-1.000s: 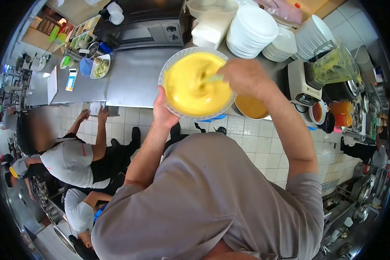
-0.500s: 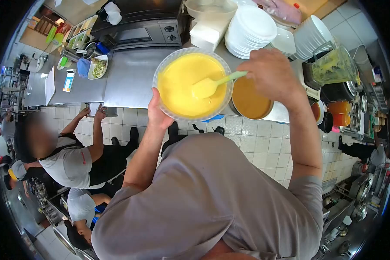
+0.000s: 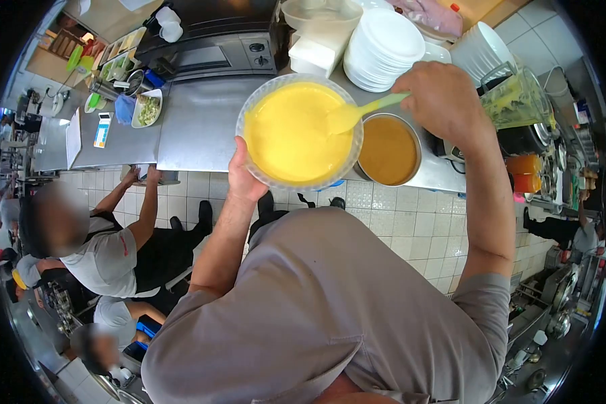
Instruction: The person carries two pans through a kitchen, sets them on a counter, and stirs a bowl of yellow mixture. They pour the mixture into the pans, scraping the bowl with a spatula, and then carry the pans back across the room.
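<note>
Bowl (image 3: 358, 139) at metal counter (image 3: 198, 128), tiled floor (image 3: 411, 225)

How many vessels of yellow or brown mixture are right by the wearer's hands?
2: the clear bowl of yellow mixture, held in the left hand, and the round pan of brown mixture, just right of the bowl. The right forearm may hide others.

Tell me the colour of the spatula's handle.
Pale green; the spatula's handle shows best in the head view.

Bright, even indoor light puts a soft sheen on the steel counter (image 3: 196, 124). Fisheye distortion curves the edges into black corners; the metalware (image 3: 559, 324) at lower right looks soft, perhaps out of focus.
</note>
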`<move>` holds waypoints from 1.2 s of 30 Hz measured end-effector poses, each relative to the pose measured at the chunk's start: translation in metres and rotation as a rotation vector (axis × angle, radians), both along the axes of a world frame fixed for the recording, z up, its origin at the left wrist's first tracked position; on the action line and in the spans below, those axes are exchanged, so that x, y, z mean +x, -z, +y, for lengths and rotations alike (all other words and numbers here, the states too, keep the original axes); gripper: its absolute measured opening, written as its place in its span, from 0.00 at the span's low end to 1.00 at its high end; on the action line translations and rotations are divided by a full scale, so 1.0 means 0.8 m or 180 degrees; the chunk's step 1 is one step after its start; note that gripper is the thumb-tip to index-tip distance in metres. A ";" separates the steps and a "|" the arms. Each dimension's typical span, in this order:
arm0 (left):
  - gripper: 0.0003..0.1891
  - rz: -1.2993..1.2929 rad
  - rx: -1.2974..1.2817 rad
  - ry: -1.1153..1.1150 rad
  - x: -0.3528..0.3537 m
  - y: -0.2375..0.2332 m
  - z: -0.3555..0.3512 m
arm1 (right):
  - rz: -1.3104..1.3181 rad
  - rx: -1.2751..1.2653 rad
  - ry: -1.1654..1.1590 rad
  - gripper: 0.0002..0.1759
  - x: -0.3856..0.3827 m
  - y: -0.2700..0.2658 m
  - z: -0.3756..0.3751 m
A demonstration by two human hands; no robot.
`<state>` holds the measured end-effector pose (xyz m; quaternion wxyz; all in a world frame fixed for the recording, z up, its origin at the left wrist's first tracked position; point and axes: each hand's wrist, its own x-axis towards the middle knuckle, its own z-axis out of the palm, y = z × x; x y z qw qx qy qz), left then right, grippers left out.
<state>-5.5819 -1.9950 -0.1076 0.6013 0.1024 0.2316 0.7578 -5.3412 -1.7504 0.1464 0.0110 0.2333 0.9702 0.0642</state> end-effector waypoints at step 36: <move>0.48 -0.0046 -0.0003 0.0097 0.000 -0.018 0.015 | 0.0080 0.0270 -0.1005 0.07 -0.025 0.056 -0.044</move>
